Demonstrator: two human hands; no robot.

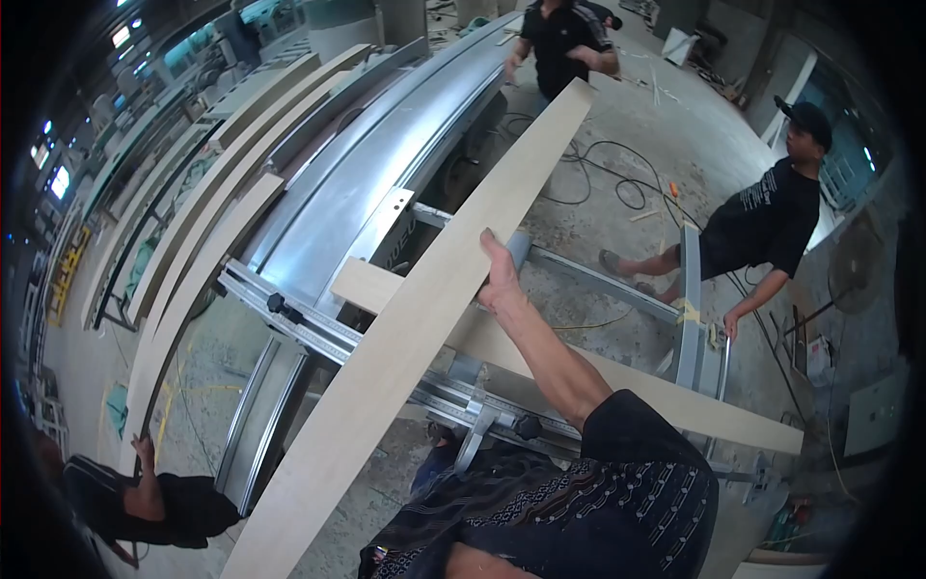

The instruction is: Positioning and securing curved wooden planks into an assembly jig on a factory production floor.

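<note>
Sleeve and forearm rise from the lower edge, and your right hand [499, 275] sits about midway along the long pale board [424, 309], fingers wrapped over its right edge in a firm grasp. The board's long axis runs from near your left hip up and away to the right, toward a person in black at its far end. Your left hand is out of view, so its state can't be told. Beneath lies a second board [617, 372], crossways on the saw table's metal rails [318, 323]. Stacked planks [207, 207] lie left.
</note>
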